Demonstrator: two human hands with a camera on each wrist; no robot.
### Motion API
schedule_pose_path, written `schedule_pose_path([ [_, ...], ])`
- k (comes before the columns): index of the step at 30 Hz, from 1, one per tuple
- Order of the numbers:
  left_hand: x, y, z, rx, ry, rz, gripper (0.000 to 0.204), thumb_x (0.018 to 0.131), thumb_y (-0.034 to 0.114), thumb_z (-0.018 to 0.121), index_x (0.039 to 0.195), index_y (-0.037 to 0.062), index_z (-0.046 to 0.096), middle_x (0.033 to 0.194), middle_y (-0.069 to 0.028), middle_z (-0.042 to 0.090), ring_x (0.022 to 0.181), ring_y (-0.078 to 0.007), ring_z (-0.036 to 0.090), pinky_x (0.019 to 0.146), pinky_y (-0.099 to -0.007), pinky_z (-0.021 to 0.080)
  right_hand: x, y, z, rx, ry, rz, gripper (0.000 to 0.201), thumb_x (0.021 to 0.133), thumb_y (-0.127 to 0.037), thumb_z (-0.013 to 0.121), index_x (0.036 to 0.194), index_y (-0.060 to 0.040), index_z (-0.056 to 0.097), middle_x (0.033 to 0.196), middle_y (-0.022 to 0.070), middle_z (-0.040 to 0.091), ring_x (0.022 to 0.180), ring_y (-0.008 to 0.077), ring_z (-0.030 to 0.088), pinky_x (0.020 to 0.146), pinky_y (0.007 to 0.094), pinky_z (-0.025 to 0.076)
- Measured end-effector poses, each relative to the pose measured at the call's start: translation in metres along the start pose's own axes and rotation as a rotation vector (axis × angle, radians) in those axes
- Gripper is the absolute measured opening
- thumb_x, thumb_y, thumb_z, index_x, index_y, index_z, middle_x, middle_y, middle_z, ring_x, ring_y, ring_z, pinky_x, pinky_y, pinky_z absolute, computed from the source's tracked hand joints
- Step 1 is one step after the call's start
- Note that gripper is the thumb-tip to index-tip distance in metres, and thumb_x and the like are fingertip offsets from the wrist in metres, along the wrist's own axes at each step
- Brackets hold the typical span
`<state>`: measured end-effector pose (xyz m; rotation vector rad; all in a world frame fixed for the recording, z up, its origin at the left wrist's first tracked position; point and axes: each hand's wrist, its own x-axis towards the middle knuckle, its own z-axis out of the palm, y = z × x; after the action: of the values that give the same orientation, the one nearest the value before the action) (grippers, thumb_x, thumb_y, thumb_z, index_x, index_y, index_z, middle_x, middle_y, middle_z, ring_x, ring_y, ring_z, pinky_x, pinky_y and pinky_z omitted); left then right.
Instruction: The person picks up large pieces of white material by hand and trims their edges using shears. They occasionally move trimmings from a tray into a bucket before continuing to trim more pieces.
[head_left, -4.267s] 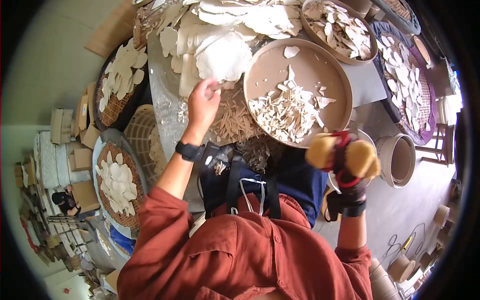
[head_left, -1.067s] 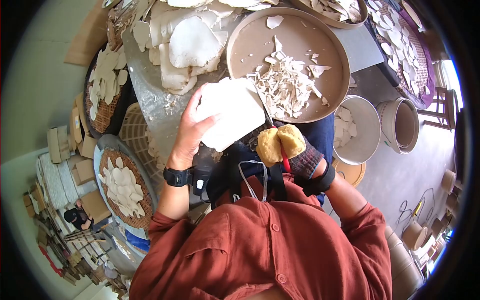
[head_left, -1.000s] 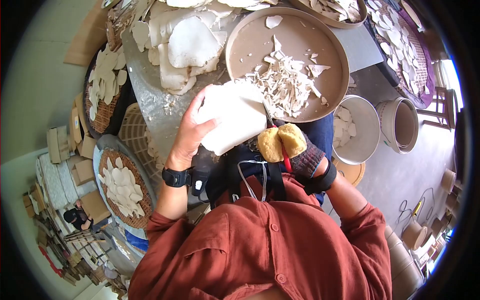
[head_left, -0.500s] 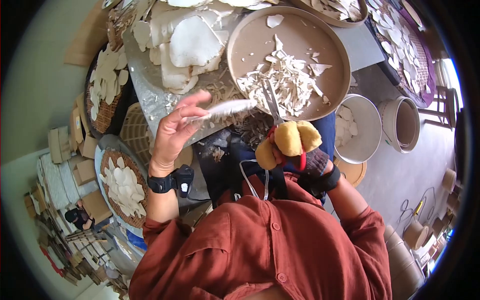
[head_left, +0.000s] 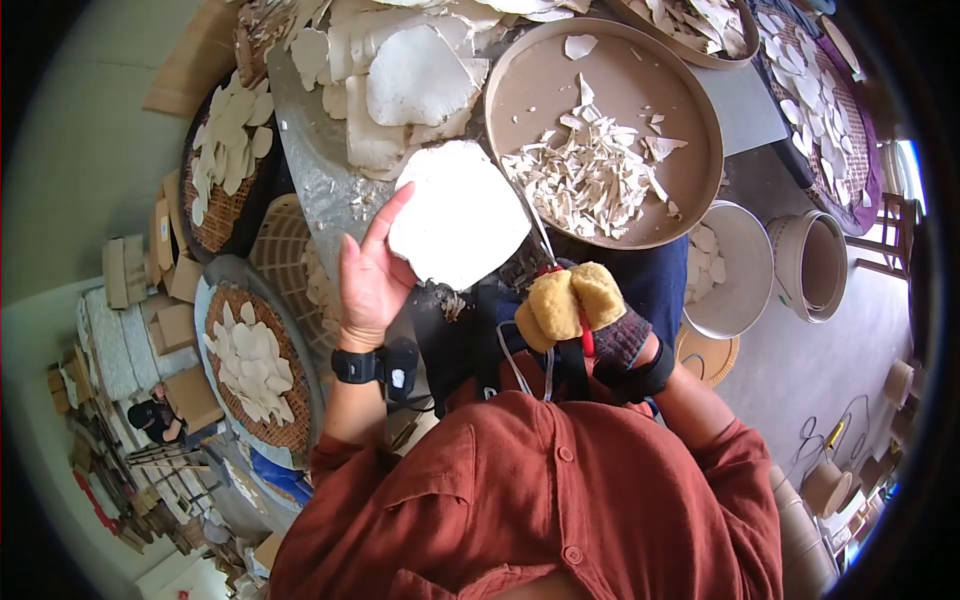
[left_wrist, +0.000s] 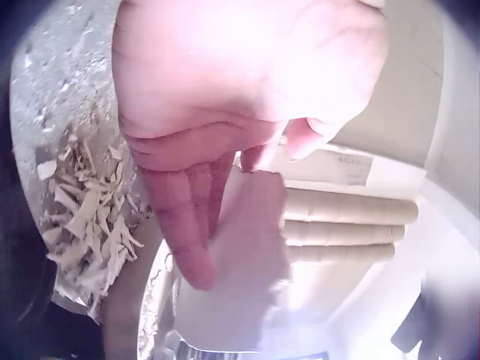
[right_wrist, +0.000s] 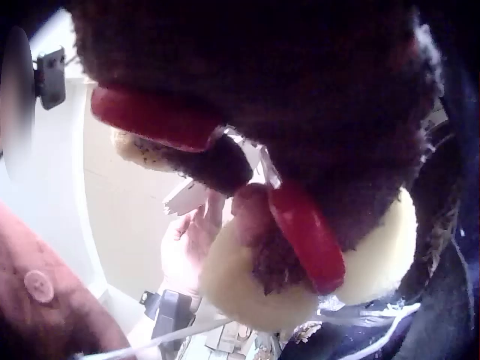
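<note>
Flat, irregular white sheet (head_left: 459, 215) – borne by straight-fingered bare left hand (head_left: 372, 290), its right edge beside red-handled steel scissors (head_left: 587, 335) gripped in dark-gloved right hand (head_left: 617, 332).

Narrow bare strip at the left of the bench (head_left: 325, 165).
Stacked sheets (head_left: 415, 80) line its right side; past them the rimmed tray (head_left: 540, 95) and, nearer, the held sheet (head_left: 460, 215) bar the way.

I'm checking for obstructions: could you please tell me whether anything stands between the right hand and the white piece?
Only the scissors held in the right hand, reaching toward the white piece; nothing else visible stands between.
</note>
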<state>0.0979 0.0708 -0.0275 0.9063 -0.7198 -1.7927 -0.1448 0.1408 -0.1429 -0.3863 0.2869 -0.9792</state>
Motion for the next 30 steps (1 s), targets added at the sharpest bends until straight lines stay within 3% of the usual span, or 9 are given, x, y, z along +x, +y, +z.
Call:
schedule_pose_path([
  [1,0.0,-0.004,-0.001,0.001,0.004,0.0,0.061,0.089,0.012,0.047,0.143,0.0056,0.022,0.13,-0.0113,0.046,0.115,-0.019,0.049,0.096,-0.0335,0.042,-0.001,0.003,0.005,0.07,0.055,0.013,0.024,0.092,-0.016,0.053,0.106,0.0025,0.057,0.103,0.0127,0.063,0.094,0.0228,0.063,0.085,0.0335,0.051],
  [3,-0.001,-0.015,0.001,0.305,0.085,0.115,0.07,0.084,0.005,0.054,0.144,0.0057,0.018,0.129,-0.0126,0.045,0.114,-0.0191,0.049,0.097,-0.0332,0.041,-0.001,0.008,0.009,0.139,0.109,0.037,0.024,0.091,-0.016,0.055,0.106,0.0028,0.056,0.103,0.0127,0.063,0.094,0.0232,0.063,0.084,0.0335,0.051],
  [4,0.003,-0.017,0.0,0.243,0.147,0.115,0.076,0.078,-0.004,0.059,0.142,0.0021,0.018,0.128,-0.0145,0.046,0.113,-0.0185,0.05,0.097,-0.0318,0.041,0.0,0.008,0.008,0.138,0.106,0.054,0.024,0.091,-0.016,0.056,0.106,0.0028,0.056,0.103,0.0126,0.063,0.094,0.0231,0.063,0.084,0.0337,0.052],
  [8,0.008,-0.021,-0.021,0.342,0.143,0.137,0.067,0.08,-0.004,0.057,0.137,-0.0031,0.024,0.126,-0.0147,0.047,0.111,-0.0175,0.051,0.095,-0.0301,0.042,0.01,0.003,0.009,0.376,-0.012,0.114,0.027,0.089,-0.016,0.059,0.108,0.0027,0.055,0.104,0.0123,0.062,0.096,0.0219,0.063,0.085,0.0343,0.051],
  [11,0.007,-0.017,-0.019,0.353,0.145,0.1,0.065,0.08,-0.003,0.058,0.136,-0.0047,0.026,0.124,-0.014,0.048,0.112,-0.017,0.05,0.096,-0.0297,0.041,0.008,0.002,0.015,0.272,0.101,0.088,0.024,0.088,-0.014,0.057,0.105,0.0035,0.058,0.102,0.0115,0.062,0.095,0.0213,0.061,0.088,0.034,0.049],
  [20,0.016,-0.019,-0.012,0.432,0.109,0.084,0.065,0.08,-0.001,0.06,0.136,-0.0043,0.026,0.124,-0.0139,0.049,0.111,-0.0171,0.051,0.095,-0.0291,0.042,-0.007,-0.002,0.003,0.08,0.131,0.102,0.031,0.088,-0.015,0.06,0.112,0.0024,0.053,0.106,0.0121,0.061,0.098,0.0221,0.061,0.089,0.0353,0.049],
  [25,0.02,-0.018,-0.007,0.392,0.096,0.085,0.067,0.08,-0.001,0.061,0.137,-0.0029,0.025,0.123,-0.0129,0.049,0.108,-0.017,0.053,0.093,-0.0295,0.044,-0.007,-0.01,0.019,0.002,0.151,0.055,0.03,0.082,-0.014,0.069,0.107,-0.0014,0.058,0.101,0.0085,0.064,0.093,0.0166,0.062,0.084,0.0312,0.051],
  [29,0.021,-0.01,-0.018,0.386,0.07,0.083,0.047,0.081,-0.003,0.06,0.126,-0.0017,0.045,0.129,-0.0128,0.048,0.108,-0.017,0.054,0.092,-0.0296,0.045,-0.011,-0.015,0.018,-0.219,0.149,0.023,0.024,0.085,-0.014,0.065,0.104,-0.0005,0.059,0.101,0.0093,0.064,0.09,0.018,0.063,0.082,0.0311,0.051],
  [30,0.02,-0.004,-0.027,0.396,0.054,0.073,0.039,0.082,-0.004,0.059,0.12,-0.0012,0.051,0.131,-0.0126,0.047,0.109,-0.0168,0.054,0.093,-0.0297,0.044,-0.008,-0.016,0.017,-0.059,0.078,0.014,0.017,0.086,-0.012,0.059,0.096,0.0012,0.061,0.094,0.01,0.065,0.086,0.0202,0.064,0.079,0.0325,0.051],
])
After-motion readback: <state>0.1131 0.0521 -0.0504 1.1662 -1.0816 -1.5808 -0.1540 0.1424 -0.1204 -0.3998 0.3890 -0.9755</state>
